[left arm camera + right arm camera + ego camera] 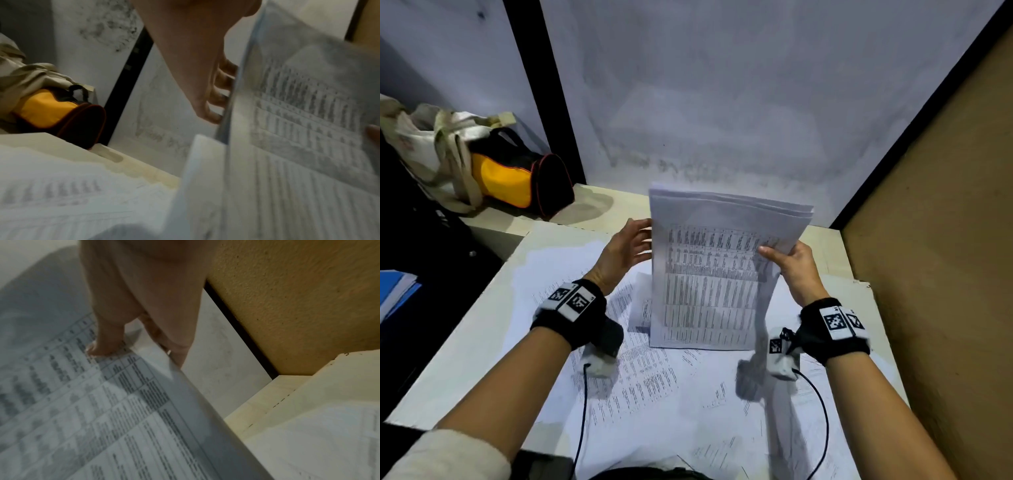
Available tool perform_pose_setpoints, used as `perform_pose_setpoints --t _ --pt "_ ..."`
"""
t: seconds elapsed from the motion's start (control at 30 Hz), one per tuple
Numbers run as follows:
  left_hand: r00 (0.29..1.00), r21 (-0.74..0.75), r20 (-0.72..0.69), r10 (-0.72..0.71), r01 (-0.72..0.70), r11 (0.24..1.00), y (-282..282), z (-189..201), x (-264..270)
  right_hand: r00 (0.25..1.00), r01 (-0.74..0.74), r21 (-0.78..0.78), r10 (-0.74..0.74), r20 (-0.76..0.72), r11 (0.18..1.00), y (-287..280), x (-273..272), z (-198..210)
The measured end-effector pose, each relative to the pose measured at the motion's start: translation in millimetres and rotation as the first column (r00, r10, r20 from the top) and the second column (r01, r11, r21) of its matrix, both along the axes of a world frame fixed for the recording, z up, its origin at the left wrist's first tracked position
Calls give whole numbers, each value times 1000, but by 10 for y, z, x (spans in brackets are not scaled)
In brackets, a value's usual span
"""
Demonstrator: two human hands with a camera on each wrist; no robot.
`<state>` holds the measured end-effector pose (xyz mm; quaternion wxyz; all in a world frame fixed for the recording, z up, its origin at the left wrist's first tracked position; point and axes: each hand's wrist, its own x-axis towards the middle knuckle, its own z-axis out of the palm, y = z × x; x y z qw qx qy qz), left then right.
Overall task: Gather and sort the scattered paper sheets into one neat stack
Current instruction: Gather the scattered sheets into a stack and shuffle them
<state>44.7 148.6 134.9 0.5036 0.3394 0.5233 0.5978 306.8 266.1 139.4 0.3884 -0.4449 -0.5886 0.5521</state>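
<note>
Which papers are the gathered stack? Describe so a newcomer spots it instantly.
On the pale desk, loose printed sheets lie flat everywhere. The stack is the one bundle standing upright on its bottom edge mid-desk, right hand pinching its right edge, left hand at its left edge.

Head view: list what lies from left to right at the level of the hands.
Blue folders → left hand → held stack of sheets → right hand → brown board wall.
</note>
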Motion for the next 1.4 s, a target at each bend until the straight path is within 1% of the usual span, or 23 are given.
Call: perform_pose_setpoints --t 0.03,0.07,0.1,0.17,0.2,0.23,0.3,0.37,0.4,0.43,0.47,0.53,0.6,0.67,0.73,0.87,0.93,1.07,1.13,1.2,1.27,1.3,1.4 --pt "999 -35 -29 -15 14 999 -26 -32 -40 1000 16 12 -16 -1 1000 12 12 -14" --pt "992 -79 -120 -44 35 996 -62 -95 -70 1000 31 18 -30 -7 999 16 22 -31" --pt "969 -127 -233 -84 55 990 -89 -185 -97 999 40 15 -39 -17 999 19 28 -44" --pt "892 -235 -421 -162 65 970 -110 -420 -134 998 47 1 -47 -34 999 31 26 -70" --pt "858 -298 -479 -185 39 954 -127 -502 -133 998 45 -3 -45 -35 999 34 18 -77" --pt "837 -349 -513 -190 -2 937 -139 -574 -125 999 41 -5 -41 -35 999 32 13 -73" --pt "819 -420 -540 -194 -63 906 -145 -678 -100 999 38 2 -38 -39 999 27 14 -69" --pt "803 -371 -577 -151 -94 924 -136 -748 -96 999 38 12 -37 -36 999 23 24 -65" --pt "816 -321 -570 -95 -115 940 -131 -744 -82 999 39 16 -39 -35 999 24 33 -67" --pt "844 -266 -535 -37 -127 956 -120 -709 -72 999 44 20 -43 -34 999 30 45 -66" --pt "874 -209 -485 17 -134 969 -109 -639 -52 998 50 22 -49 -34 999 34 59 -60" --pt "913 -102 -387 129 -182 978 -68 -474 -19 997 60 24 -59 -46 998 52 88 -29" --pt "926 -10 -304 223 -237 971 -12 -303 -6 997 50 32 -48 -52 998 73 111 7" --pt "931 64 -237 277 -269 961 49 -144 18 998 33 47 -30 -50 998 76 134 36" --pt "939 130 -182 291 -270 954 102 -18 62 998 30 45 -27 -55 999 71 148 44" --pt "948 221 -114 297 -267 938 165 152 154 994 -1 -24 -2 -110 1000 62 168 44" --pt "946 237 -72 316 -291 927 193 210 153 991 2 -48 -9 -133 999 73 197 41" --pt "945 254 113 308 -327 910 234 307 48 983 -19 -65 7 -183 998 85 253 53" --pt "940 247 164 299 -332 910 258 348 67 978 -31 -64 17 -206 997 71 240 48" --pt "931 228 154 332 -360 905 290 372 133 976 -45 -63 30 -216 997 50 185 48" --pt "921 226 101 377 -390 893 321 365 198 974 -55 -73 37 -223 996 33 123 44" --pt "920 228 53 388 -389 892 335 334 222 973 -59 -74 41 -226 995 20 95 41" --pt "941 251 -111 320 -285 925 307 243 338 976 -47 -70 31 -214 996 -36 27 5"
